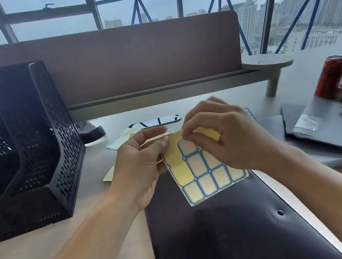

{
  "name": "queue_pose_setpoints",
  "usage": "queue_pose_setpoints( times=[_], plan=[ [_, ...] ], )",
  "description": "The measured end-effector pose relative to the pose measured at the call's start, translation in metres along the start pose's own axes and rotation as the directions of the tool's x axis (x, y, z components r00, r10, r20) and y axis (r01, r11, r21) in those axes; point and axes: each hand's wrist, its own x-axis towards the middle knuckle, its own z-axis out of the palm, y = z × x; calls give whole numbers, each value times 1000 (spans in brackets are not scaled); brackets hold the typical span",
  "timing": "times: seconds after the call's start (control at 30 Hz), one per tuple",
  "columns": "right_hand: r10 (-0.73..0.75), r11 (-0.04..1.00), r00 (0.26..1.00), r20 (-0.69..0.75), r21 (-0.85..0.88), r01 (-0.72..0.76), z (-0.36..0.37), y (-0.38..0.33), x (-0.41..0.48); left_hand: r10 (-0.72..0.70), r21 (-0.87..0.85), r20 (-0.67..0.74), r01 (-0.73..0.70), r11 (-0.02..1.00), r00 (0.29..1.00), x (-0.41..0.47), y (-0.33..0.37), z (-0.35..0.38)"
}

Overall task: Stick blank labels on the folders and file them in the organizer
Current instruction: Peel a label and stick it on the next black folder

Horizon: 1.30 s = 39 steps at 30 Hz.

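You seem to be at the peeling step: your left hand (141,163) grips the label sheet (206,173) just above the dark folder (226,232), and your right hand (223,139) pinches one label (187,147). Next, peel it cleanly and press it onto that folder.

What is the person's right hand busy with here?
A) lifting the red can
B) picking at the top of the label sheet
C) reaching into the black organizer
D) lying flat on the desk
B: the right hand pinches the top of the label sheet, which the left hand holds over the dark folder.
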Motion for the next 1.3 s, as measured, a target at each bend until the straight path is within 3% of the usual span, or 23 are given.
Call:
queue_pose_setpoints(
  times=[0.27,0.37,0.5,0.67,0.8,0.93,1.0,1.13,1.3],
  plan=[
    [181,936,982,61,296,-191,-12,-10,4,6,88,-121,5,996,993,13,-8,-13],
    [326,813,928,181,448,-373,-1,-1,1,-39,-16,-169,37,999,985,19,-9,-18],
    [456,665,852,257,538,-519,11,17,-3,38,-131,-233,-70,989,972,31,-12,-29],
    [515,603,751,414,447,-661,33,26,-15,245,186,-323,-192,963,914,54,-32,-63],
    [530,595,666,525,330,-733,57,26,-30,454,608,-206,-250,753,867,64,-44,-92],
    [532,594,650,542,309,-743,65,26,-38,476,892,-14,-204,404,879,70,-52,-112],
    [541,588,647,538,308,-748,66,27,-38,421,950,-3,-128,283,907,74,-53,-118],
    [573,549,635,518,333,-766,68,28,-40,284,992,-128,117,56,950,74,-58,-115],
    [630,451,614,476,419,-788,70,29,-42,128,978,169,-149,-148,977,65,-62,-101]
  ],
)
